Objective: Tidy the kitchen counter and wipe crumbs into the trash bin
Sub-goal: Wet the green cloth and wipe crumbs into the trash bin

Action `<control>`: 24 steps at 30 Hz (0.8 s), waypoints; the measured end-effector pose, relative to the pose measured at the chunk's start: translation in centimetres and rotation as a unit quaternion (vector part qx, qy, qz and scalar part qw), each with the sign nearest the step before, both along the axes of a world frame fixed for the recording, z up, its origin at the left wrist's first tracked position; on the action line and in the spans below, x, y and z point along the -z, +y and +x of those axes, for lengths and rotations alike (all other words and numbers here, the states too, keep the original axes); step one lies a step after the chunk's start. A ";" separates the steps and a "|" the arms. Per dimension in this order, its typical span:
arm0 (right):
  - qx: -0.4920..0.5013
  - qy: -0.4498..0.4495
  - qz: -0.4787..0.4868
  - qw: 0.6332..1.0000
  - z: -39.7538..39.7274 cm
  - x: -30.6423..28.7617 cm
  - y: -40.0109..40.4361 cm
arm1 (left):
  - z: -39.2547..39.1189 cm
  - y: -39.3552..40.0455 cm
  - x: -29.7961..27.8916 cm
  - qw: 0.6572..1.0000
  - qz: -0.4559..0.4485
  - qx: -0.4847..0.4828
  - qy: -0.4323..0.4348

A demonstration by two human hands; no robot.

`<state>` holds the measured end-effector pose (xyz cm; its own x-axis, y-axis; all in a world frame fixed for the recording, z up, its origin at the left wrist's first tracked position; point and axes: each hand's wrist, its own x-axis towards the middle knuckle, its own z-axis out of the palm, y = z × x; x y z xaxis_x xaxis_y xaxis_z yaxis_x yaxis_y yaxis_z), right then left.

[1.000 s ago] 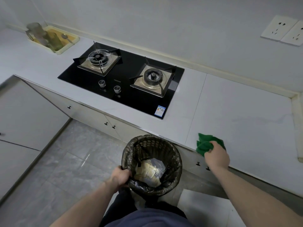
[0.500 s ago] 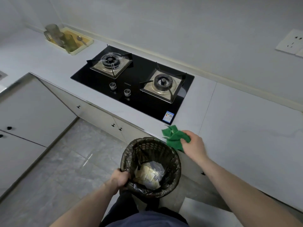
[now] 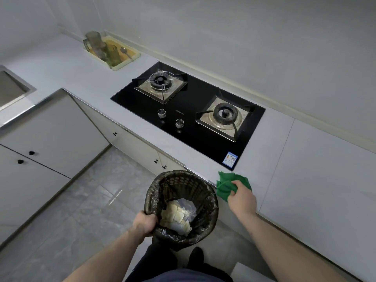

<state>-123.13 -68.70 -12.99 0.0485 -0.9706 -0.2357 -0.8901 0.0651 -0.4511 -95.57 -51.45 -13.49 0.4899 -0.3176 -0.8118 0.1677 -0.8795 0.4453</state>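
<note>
Left hand (image 3: 145,221) grips the near rim of the trash bin (image 3: 207,202), fingers curled over the liner edge. Bin is held below the counter (image 3: 305,169) edge, mouth facing up and tipped slightly toward the person, long axis roughly vertical. Crumpled wrapper (image 3: 178,215) lies inside, just right of the left hand. Right hand (image 3: 242,197) clutches a bunched green cloth (image 3: 225,185) at the counter's front edge, right of the bin rim; cloth sticks out left and forward of the knuckles, partly overhanging. Black gas hob (image 3: 193,127) sits beyond both hands.
</note>
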 end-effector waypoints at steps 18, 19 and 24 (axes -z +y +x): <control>-0.050 0.014 0.058 0.997 19.1 -1.0 -4.2 | 16.3 -1.1 -0.4 0.998 -0.035 -0.051 -0.008; -0.047 0.011 0.061 0.997 20.0 -1.0 -4.3 | 17.1 -1.0 -0.3 0.998 -0.037 -0.055 -0.009; -0.041 -0.008 0.072 0.997 24.6 -0.7 -4.8 | 20.4 -0.6 0.0 0.996 -0.043 -0.076 -0.017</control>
<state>-98.51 -73.54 -12.29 0.1302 -0.9194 -0.3711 -0.8879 0.0585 -0.4563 -75.17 -52.05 -13.49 0.5640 -0.3055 -0.7672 0.2806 -0.8028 0.5260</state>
